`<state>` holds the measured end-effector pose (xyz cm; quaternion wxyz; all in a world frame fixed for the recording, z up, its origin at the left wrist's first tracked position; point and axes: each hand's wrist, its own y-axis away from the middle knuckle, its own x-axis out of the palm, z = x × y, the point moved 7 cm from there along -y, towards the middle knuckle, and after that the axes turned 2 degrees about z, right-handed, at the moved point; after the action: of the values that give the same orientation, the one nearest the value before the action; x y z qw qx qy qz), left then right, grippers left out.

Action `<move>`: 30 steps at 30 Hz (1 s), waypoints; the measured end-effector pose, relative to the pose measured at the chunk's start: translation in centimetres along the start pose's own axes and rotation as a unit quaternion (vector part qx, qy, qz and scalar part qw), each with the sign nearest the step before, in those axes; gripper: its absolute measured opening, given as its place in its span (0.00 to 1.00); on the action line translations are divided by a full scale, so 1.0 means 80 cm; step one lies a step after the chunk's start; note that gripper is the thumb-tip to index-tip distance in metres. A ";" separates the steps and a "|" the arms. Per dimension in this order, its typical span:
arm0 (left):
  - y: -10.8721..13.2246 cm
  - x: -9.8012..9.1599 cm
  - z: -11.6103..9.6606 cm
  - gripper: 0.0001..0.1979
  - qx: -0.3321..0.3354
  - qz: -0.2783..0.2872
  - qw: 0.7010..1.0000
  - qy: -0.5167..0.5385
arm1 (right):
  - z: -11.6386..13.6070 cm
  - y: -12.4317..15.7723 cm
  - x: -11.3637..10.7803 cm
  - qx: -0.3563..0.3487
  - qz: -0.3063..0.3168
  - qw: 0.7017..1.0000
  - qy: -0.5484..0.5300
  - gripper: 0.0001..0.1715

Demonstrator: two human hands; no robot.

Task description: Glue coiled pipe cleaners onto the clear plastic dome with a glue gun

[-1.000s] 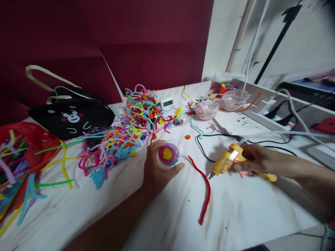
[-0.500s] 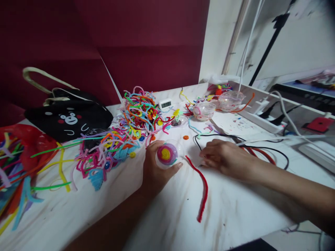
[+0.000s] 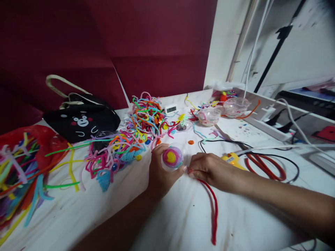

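My left hand (image 3: 162, 174) is closed around a clear plastic ball (image 3: 186, 150). Inside the ball, or against its near face, sits a coiled pipe cleaner disc (image 3: 172, 157), yellow at its centre with pink and purple rings. Close to the ball's right side, my right hand (image 3: 206, 169) is closed, its fingertips pinching one end of a red pipe cleaner (image 3: 215, 209). The rest of that pipe cleaner curves down over the white table (image 3: 183, 223). Whether its pinched end touches the ball is hidden by my fingers.
A tangled heap of pipe cleaners (image 3: 148, 115) spreads leftward to a red bag (image 3: 52, 143) and a black bag (image 3: 78, 118). Behind my right wrist lie a yellow device (image 3: 232, 159) and an orange-red coil (image 3: 264, 167). Clear bowls (image 3: 209, 116), a timer (image 3: 171, 109) and cables stand farther back.
My right hand has moved left to the ball and taken hold of the red pipe cleaner's end. The yellow device now shows behind my wrist. The whole view has shifted slightly.
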<state>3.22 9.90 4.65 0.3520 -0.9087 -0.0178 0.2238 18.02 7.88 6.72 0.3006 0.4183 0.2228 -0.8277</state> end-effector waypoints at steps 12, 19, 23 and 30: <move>0.005 0.010 -0.036 0.34 0.149 0.049 0.982 -0.102 | -0.003 0.052 -0.052 0.022 -0.208 0.976 -0.066 0.11; 0.017 0.016 -0.054 0.31 0.216 0.066 0.967 -0.117 | 0.013 0.048 -0.057 -0.036 -0.263 0.964 0.004 0.07; 0.019 0.016 -0.059 0.31 0.218 0.068 0.966 -0.119 | 0.014 0.047 -0.049 -0.042 -0.257 0.965 0.016 0.06; 0.019 0.016 -0.057 0.30 0.205 0.068 0.970 -0.114 | 0.014 0.047 -0.041 -0.037 -0.243 0.969 0.011 0.06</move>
<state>6.09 6.09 6.11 0.5102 -0.7845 0.0504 0.3488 21.50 5.49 9.58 0.1029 0.3492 0.3516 -0.8625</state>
